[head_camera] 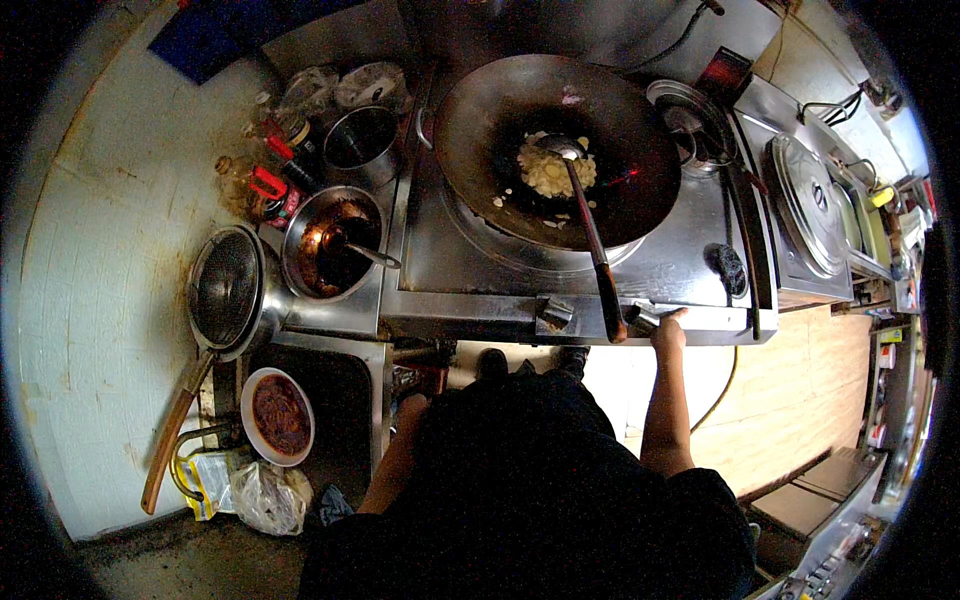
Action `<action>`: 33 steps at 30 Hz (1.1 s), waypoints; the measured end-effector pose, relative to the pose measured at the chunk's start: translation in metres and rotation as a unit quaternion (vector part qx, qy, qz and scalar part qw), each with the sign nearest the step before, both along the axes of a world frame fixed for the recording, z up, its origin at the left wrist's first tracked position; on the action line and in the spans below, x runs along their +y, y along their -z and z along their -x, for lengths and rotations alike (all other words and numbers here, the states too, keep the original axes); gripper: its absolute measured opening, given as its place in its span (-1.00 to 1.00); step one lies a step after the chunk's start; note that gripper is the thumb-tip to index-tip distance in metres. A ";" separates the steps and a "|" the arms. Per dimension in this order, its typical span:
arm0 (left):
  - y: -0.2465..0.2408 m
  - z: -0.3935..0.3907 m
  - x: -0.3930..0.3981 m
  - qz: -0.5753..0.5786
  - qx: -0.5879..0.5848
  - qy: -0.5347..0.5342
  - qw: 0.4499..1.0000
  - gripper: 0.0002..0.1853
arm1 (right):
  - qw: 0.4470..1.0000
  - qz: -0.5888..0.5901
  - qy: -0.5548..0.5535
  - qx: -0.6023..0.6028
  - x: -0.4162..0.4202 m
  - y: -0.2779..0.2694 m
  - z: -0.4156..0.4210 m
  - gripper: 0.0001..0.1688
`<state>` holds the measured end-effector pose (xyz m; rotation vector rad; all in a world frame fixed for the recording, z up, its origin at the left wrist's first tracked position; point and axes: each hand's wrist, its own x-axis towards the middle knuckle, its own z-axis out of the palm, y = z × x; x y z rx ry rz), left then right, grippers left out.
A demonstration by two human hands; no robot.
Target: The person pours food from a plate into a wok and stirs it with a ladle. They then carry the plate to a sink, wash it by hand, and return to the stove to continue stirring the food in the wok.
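My right hand (pixel 669 330) is at the steel stove's front edge (pixel 480 316), right beside the right control knob (pixel 643 316); its fingers are partly hidden, so its hold on the knob or edge is unclear. My left hand (pixel 412 409) hangs low beside my dark clothing, mostly hidden. Before me a large dark wok (pixel 480 135) sits on the burner, with pale chopped food (pixel 544 176) at its bottom. A long-handled ladle (pixel 585 210) rests in the wok, its bowl on the food and its wooden handle reaching over the front edge. Neither hand touches the ladle.
Left of the stove are a metal bowl of dark sauce (pixel 309 255) with a spoon, a steel pot (pixel 362 139), bottles, and a wood-handled strainer (pixel 225 285). A white bowl of red sauce (pixel 247 420) stands lower left. A black scouring pad (pixel 729 270) and a lidded pot (pixel 810 202) lie right.
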<state>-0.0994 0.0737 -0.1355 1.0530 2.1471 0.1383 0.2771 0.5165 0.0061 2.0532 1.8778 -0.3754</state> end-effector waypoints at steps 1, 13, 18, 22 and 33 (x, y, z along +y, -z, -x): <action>0.000 0.000 0.000 0.001 0.001 -0.001 1.000 -0.69 | 1.000 -0.007 -0.001 0.004 0.000 0.002 -0.001 0.13; -0.003 0.004 0.005 0.003 0.003 0.013 1.000 -0.70 | 0.999 -0.006 0.014 0.039 -0.004 -0.003 -0.001 0.01; -0.002 0.007 0.007 0.006 0.006 0.018 1.000 -0.71 | 0.998 -0.018 0.018 0.059 -0.013 -0.025 0.008 -0.04; 0.000 -0.001 -0.002 0.001 0.005 0.000 1.000 -0.71 | 0.997 -0.005 0.015 0.074 -0.009 -0.030 0.017 -0.04; -0.014 -0.003 0.008 -0.012 0.013 0.014 1.000 -0.72 | 0.998 0.018 0.033 0.045 -0.003 -0.013 0.007 0.06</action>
